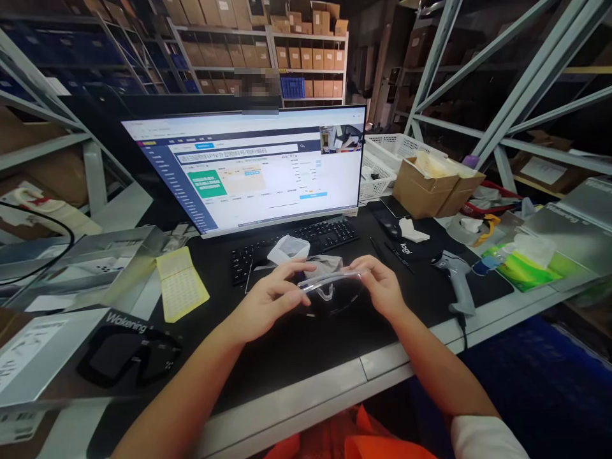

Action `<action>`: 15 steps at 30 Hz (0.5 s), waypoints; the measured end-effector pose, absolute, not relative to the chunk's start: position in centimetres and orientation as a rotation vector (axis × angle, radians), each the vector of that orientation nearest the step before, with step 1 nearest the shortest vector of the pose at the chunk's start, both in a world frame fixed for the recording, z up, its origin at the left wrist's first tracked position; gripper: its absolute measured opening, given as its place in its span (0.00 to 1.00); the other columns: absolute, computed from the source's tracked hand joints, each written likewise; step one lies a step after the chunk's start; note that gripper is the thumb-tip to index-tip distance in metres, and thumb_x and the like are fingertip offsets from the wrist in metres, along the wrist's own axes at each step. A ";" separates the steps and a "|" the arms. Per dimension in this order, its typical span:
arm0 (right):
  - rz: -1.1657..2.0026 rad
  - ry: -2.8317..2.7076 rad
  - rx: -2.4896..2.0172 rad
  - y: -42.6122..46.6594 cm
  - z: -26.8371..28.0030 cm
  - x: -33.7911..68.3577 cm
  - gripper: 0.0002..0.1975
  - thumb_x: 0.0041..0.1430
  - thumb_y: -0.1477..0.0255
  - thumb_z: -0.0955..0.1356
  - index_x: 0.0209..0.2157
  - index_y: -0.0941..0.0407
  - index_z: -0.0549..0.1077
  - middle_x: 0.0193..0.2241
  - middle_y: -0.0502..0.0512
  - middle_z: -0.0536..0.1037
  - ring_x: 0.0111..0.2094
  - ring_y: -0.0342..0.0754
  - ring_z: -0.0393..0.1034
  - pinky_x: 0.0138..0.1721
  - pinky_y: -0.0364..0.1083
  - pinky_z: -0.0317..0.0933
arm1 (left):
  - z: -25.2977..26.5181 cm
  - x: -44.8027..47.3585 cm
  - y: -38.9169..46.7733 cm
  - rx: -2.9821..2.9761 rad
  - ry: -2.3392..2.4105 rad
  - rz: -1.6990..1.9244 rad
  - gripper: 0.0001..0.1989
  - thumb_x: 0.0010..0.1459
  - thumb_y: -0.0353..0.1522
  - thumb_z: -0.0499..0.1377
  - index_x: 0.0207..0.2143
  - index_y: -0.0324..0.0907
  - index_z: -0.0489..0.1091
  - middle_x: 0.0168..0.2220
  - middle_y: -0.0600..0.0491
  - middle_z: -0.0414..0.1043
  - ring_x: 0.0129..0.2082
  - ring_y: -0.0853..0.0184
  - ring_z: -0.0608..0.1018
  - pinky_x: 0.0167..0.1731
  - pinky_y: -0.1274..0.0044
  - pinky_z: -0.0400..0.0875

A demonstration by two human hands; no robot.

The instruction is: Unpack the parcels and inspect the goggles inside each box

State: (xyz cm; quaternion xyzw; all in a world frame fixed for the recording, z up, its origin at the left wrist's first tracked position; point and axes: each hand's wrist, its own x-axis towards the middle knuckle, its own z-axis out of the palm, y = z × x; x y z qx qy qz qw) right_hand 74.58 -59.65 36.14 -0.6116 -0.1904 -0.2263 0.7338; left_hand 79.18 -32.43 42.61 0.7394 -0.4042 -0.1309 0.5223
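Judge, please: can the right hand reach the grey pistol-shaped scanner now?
Probably yes: bare black mat lies between the right hand and the scanner, though the fingers may first need to release the clear plastic piece.

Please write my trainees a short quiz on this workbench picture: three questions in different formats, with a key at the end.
1. True or false: the grey scanner lies to the left of the keyboard.
2. What colour is the paper lying to the left of the keyboard?
A) blue
B) yellow
C) red
3. Fill in the blank: the clear plastic piece is held by the left hand and the ____.

Key:
1. False; it lies to the right.
2. B.
3. Right hand.
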 end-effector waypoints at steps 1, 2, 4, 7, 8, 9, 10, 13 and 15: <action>-0.518 -0.436 -1.373 -59.6 36.2 74.5 0.08 0.69 0.66 0.70 0.37 0.53 0.78 0.40 0.54 0.76 0.43 0.51 0.79 0.48 0.50 0.74 | 42.6 79.1 -32.5 1.747 -0.967 -0.357 0.20 0.67 0.48 0.58 0.32 0.47 0.82 0.63 0.50 0.69 0.72 0.49 0.57 0.71 0.57 0.48; -0.532 -0.452 -1.399 -59.6 36.2 74.5 0.07 0.69 0.67 0.69 0.38 0.53 0.77 0.41 0.54 0.76 0.44 0.52 0.79 0.50 0.51 0.73 | 42.6 79.1 -32.5 1.717 -0.949 -0.398 0.19 0.66 0.46 0.59 0.31 0.47 0.82 0.63 0.50 0.69 0.72 0.50 0.56 0.71 0.57 0.47; -0.581 -0.479 -1.476 -59.8 36.0 74.5 0.04 0.69 0.69 0.69 0.40 0.52 0.76 0.43 0.55 0.76 0.45 0.52 0.79 0.50 0.52 0.73 | 42.6 79.1 -32.7 1.646 -0.879 -0.451 0.20 0.68 0.46 0.57 0.30 0.46 0.81 0.64 0.52 0.69 0.72 0.49 0.55 0.71 0.55 0.44; -0.754 -0.519 -1.718 -60.3 35.7 74.8 0.02 0.66 0.72 0.71 0.40 0.52 0.76 0.45 0.56 0.79 0.48 0.52 0.78 0.50 0.51 0.73 | 42.8 78.8 -32.7 1.631 -0.853 -0.499 0.21 0.67 0.47 0.57 0.30 0.47 0.82 0.66 0.53 0.67 0.74 0.49 0.52 0.72 0.55 0.40; -0.820 -0.532 -1.809 -60.5 35.6 74.9 0.03 0.65 0.73 0.72 0.40 0.52 0.77 0.46 0.56 0.79 0.49 0.52 0.77 0.51 0.51 0.72 | 42.9 78.6 -32.8 1.654 -0.884 -0.532 0.20 0.66 0.47 0.58 0.32 0.47 0.83 0.67 0.52 0.66 0.74 0.50 0.50 0.72 0.56 0.39; -0.880 -0.544 -1.883 -60.6 35.5 75.1 0.03 0.65 0.73 0.72 0.40 0.52 0.78 0.47 0.57 0.80 0.50 0.52 0.77 0.52 0.51 0.72 | 43.0 78.4 -32.7 1.676 -0.922 -0.567 0.18 0.65 0.47 0.60 0.33 0.47 0.83 0.67 0.52 0.65 0.74 0.50 0.49 0.72 0.56 0.39; -0.927 -0.550 -1.935 -60.8 35.5 75.2 0.04 0.66 0.73 0.71 0.41 0.52 0.79 0.48 0.57 0.80 0.52 0.52 0.76 0.54 0.52 0.71 | 43.2 78.2 -32.8 1.694 -0.958 -0.601 0.17 0.65 0.47 0.61 0.35 0.47 0.84 0.68 0.52 0.63 0.75 0.50 0.48 0.72 0.57 0.39; -1.000 -0.492 -1.966 -60.9 35.4 75.4 0.07 0.67 0.71 0.69 0.42 0.51 0.81 0.48 0.56 0.81 0.54 0.54 0.75 0.58 0.56 0.69 | 43.4 77.4 -32.9 1.706 -1.019 -0.620 0.18 0.64 0.48 0.61 0.37 0.46 0.84 0.69 0.49 0.61 0.75 0.49 0.50 0.72 0.55 0.43; -0.983 -0.375 -1.923 -60.7 35.4 75.4 0.08 0.68 0.68 0.69 0.38 0.51 0.82 0.45 0.55 0.83 0.52 0.55 0.76 0.59 0.57 0.68 | 43.1 77.0 -33.2 1.675 -1.030 -0.559 0.20 0.64 0.50 0.60 0.35 0.46 0.83 0.68 0.47 0.63 0.74 0.49 0.53 0.70 0.53 0.47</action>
